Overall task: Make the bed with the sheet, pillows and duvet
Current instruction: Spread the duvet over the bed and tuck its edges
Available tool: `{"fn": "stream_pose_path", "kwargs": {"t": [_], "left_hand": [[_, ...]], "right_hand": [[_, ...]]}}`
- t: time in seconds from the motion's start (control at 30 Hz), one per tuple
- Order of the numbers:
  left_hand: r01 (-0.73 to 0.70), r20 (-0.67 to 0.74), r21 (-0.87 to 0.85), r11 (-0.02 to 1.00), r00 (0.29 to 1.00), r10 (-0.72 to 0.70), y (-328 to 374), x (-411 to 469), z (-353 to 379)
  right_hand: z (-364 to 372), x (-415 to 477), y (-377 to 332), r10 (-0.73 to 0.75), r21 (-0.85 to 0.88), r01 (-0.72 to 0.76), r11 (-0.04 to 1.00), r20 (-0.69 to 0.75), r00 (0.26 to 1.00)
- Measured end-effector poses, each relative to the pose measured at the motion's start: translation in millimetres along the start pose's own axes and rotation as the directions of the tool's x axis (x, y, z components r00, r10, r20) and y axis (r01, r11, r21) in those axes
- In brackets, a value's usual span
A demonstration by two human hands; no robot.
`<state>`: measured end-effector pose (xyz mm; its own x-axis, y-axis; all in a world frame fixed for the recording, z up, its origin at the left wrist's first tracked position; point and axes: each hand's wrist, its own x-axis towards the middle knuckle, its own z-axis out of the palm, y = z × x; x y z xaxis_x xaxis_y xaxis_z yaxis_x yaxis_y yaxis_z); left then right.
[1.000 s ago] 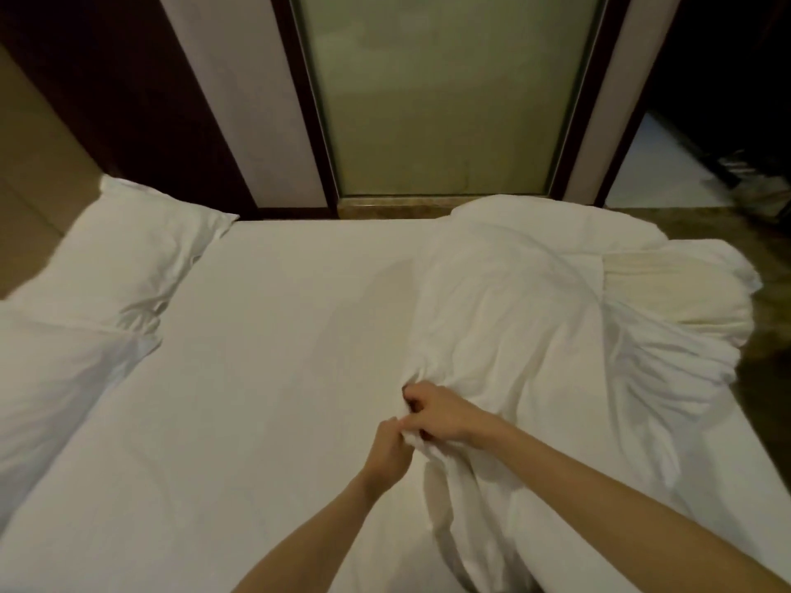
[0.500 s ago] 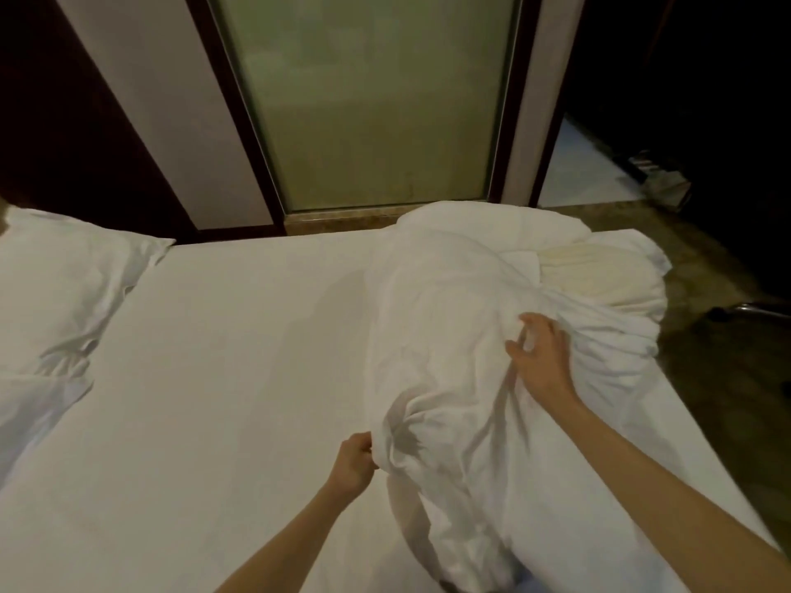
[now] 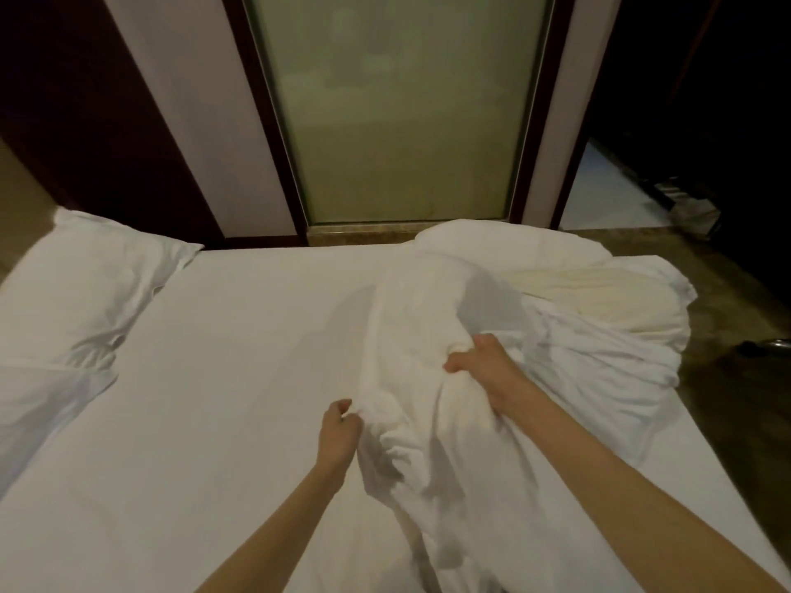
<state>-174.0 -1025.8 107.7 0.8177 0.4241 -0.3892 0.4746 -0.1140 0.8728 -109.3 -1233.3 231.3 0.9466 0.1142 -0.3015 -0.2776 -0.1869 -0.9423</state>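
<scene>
A: What have the hands got?

B: Both are clamped on the duvet [image 3: 462, 472]. The left hand [image 3: 340, 436] pinches a fold at the heap's near-left edge, fingers curled, just above the sheet [image 3: 239, 400]. The right hand [image 3: 486, 368] grips a bunched fistful farther in, on top of the heap.

A: Where does the duvet lie?

B: It is crumpled along the right half of the bed, from the near edge to the far one, and hangs a little over the right side toward the floor [image 3: 736, 301]. The left half is bare sheet.

A: How should this step be done well?

B: I judge it to be a hunt for an edge or corner before spreading. Work hand over hand along one hem. Hauling from the middle would only tighten the tangle. With two corners found, lift and shake toward the bare side without dragging the sheet loose.

A: How will it handle?

B: The cover is limp white cloth, thin enough to crease into sharp ridges, over puffy filling. A cream, ribbed patch [image 3: 599, 288] shows at the far right. It is likely the inner quilt poking out, so it may slide about inside. The sheet looks smooth and taut. A plump pillow [image 3: 85, 284] with a flat flanged edge sits at the left. Behind the bed is a frosted glass panel [image 3: 398, 113] in a dark frame.
</scene>
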Motion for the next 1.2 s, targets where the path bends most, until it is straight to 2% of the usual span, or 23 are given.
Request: {"fn": "stream_pose_path", "kwargs": {"t": [0.03, 0.1, 0.17, 0.27, 0.33, 0.4, 0.47, 0.53, 0.6, 0.67, 0.73, 0.8, 0.87, 0.93, 0.97, 1.03, 1.13, 1.2], "left_hand": [[-0.004, -0.001, -0.113, 0.994, 1.000, 0.004, 7.8, 3.8, -5.3], [0.032, 0.038, -0.296, 0.955, 0.999, -0.022, 31.5, 7.4, -18.4], [0.113, 0.129, -0.340, 0.934, 0.989, -0.073, 53.9, 13.9, -35.2], [0.143, 0.328, -0.097, 0.985, 0.939, -0.104, 73.9, 19.6, -55.9], [0.089, 0.369, 0.106, 0.990, 0.921, -0.122, 78.2, 16.9, -58.1], [0.075, 0.318, 0.228, 0.971, 0.937, -0.147, 75.1, 17.1, -51.9], [0.065, 0.268, 0.217, 0.974, 0.955, -0.124, 64.4, 23.5, -44.8], [0.066, 0.183, 0.185, 0.981, 0.978, -0.100, 50.5, 31.1, -38.0], [0.087, 0.077, 0.158, 0.984, 0.992, -0.100, 40.0, 35.7, -38.1], [0.072, -0.009, 0.153, 0.986, 0.997, -0.072, 32.7, 40.8, -46.3], [0.060, -0.075, 0.173, 0.983, 0.996, -0.048, 27.0, 47.7, -64.7], [0.056, -0.132, 0.192, 0.980, 0.991, -0.031, 23.2, 54.1, -87.4], [0.058, -0.182, 0.169, 0.984, 0.983, -0.026, 19.8, 62.2, -112.0], [0.073, -0.230, 0.096, 0.993, 0.972, -0.049, 19.2, 69.3, -134.3], [0.085, -0.251, 0.049, 0.995, 0.965, -0.070, 19.2, 72.4, -144.0], [0.121, -0.286, -0.042, 0.992, 0.950, -0.128, 16.1, 82.2, -160.2], [0.226, -0.325, -0.131, 0.965, 0.910, -0.257, 9.8, 95.0, -170.1], [0.298, -0.375, -0.051, 0.953, 0.879, -0.295, 7.5, 98.4, -165.0]], "right_hand": [[17.7, -10.1, -6.9, -0.058, -0.063, 0.065, 0.996, 0.114, 0.992], [48.3, -25.3, -7.6, -0.096, -0.171, 0.168, 0.971, 0.365, 0.926], [73.6, -33.0, 3.3, -0.055, -0.244, 0.213, 0.946, 0.526, 0.849], [94.1, -34.2, 16.8, -0.010, -0.334, 0.249, 0.909, 0.580, 0.814], [98.7, -34.0, 20.3, 0.007, -0.370, 0.260, 0.892, 0.586, 0.810], [99.4, -32.8, 23.6, 0.042, -0.444, 0.281, 0.851, 0.592, 0.805], [99.1, -32.6, 27.7, 0.097, -0.495, 0.287, 0.820, 0.614, 0.783], [97.1, -33.5, 32.6, 0.135, -0.474, 0.268, 0.838, 0.658, 0.741], [94.1, -34.1, 36.4, 0.073, -0.370, 0.251, 0.894, 0.674, 0.735], [88.9, -30.5, 38.7, -0.029, -0.218, 0.182, 0.959, 0.563, 0.826], [79.4, -20.0, 40.4, -0.136, -0.091, 0.171, 0.981, 0.309, 0.941], [67.6, -4.7, 40.7, -0.229, -0.115, 0.233, 0.966, 0.048, 0.972], [55.7, 12.2, 44.8, -0.203, -0.184, 0.185, 0.965, -0.082, 0.976], [42.2, 31.3, 60.0, -0.088, -0.312, 0.043, 0.949, -0.132, 0.987], [34.5, 39.0, 71.1, -0.020, -0.414, -0.041, 0.910, -0.142, 0.990], [18.4, 44.8, 92.3, 0.090, -0.621, -0.157, 0.768, -0.137, 0.986], [3.3, 39.3, 120.8, 0.156, -0.799, -0.177, 0.574, -0.105, 0.982], [2.9, 33.7, 129.2, 0.161, -0.841, -0.180, 0.510, -0.113, 0.981]]}}
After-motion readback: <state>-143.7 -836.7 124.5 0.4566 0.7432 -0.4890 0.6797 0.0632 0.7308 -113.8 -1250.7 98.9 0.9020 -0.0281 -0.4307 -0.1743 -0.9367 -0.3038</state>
